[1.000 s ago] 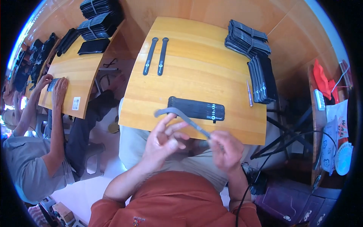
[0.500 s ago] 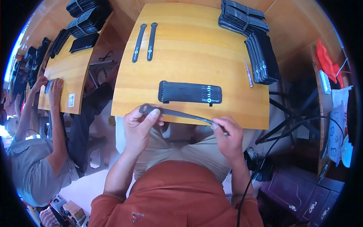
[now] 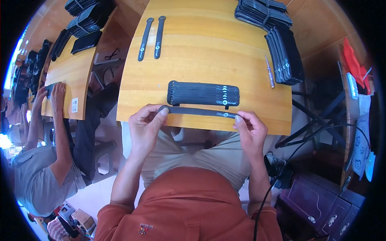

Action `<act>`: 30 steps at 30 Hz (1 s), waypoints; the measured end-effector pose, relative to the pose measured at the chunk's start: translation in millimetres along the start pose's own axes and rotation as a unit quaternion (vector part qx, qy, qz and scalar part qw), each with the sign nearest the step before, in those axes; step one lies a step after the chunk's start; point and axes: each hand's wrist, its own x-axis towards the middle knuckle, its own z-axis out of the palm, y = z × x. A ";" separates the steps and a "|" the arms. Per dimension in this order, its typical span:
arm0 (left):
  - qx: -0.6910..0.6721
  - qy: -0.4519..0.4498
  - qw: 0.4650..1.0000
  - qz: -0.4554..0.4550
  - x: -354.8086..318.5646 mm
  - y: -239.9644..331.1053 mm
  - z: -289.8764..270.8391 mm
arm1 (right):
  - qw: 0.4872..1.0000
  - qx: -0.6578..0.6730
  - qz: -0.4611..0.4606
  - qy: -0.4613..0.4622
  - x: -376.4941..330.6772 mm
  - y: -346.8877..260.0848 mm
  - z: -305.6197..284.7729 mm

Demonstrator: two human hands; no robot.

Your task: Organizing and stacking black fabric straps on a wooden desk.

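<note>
A black strap [image 3: 201, 112] with a pale round logo is stretched level over the table's near edge. My left hand [image 3: 148, 122] pinches its left end between thumb and fingers, and my right hand [image 3: 251, 125] pinches the right end. Just beyond it lies a row of similar black straps [image 3: 203, 93], set side by side, with two small dark tabs showing along its near side. Two single straps [image 3: 145, 39] lie apart at the table's far left.
Bundled strap stacks [image 3: 263, 14] and a fanned stack [image 3: 284, 55] occupy the far right of the wooden table [image 3: 193, 48]. A slim screwdriver-like tool [image 3: 269, 72] lies beside them. A black cable [image 3: 281, 170] hangs at my right. Leftward, a co-worker [image 3: 44, 172] handles something dark at another table.
The strap has turned from slanting to nearly level, its printed side now showing. My right hand has moved slightly right and up, the left slightly right. The table view has shifted a little.
</note>
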 end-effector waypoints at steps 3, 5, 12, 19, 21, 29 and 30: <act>0.022 -0.014 1.000 -0.009 8.0 -3.9 -2.6 | 1.000 -0.007 -0.001 0.016 4.9 -0.9 3.6; 0.027 -0.018 0.999 -0.027 13.0 -5.8 -3.7 | 0.999 -0.028 -0.013 0.018 9.5 -1.9 3.3; 0.061 -0.005 0.996 -0.069 24.5 -13.3 -3.3 | 0.990 -0.123 -0.059 0.017 21.5 0.7 1.4; 0.102 0.008 0.989 -0.106 33.0 -5.9 4.6 | 0.987 -0.147 -0.063 0.017 27.6 1.4 1.7; 0.116 0.008 0.988 -0.105 34.8 -6.8 4.9 | 0.984 -0.158 -0.084 0.020 29.4 2.4 2.5; 0.121 0.003 0.987 -0.111 38.6 -7.4 5.1 | 0.984 -0.163 -0.063 0.020 31.8 -1.0 4.3; 0.121 0.003 0.986 -0.112 39.1 -6.9 5.0 | 0.984 -0.169 -0.053 0.019 31.9 -2.0 5.0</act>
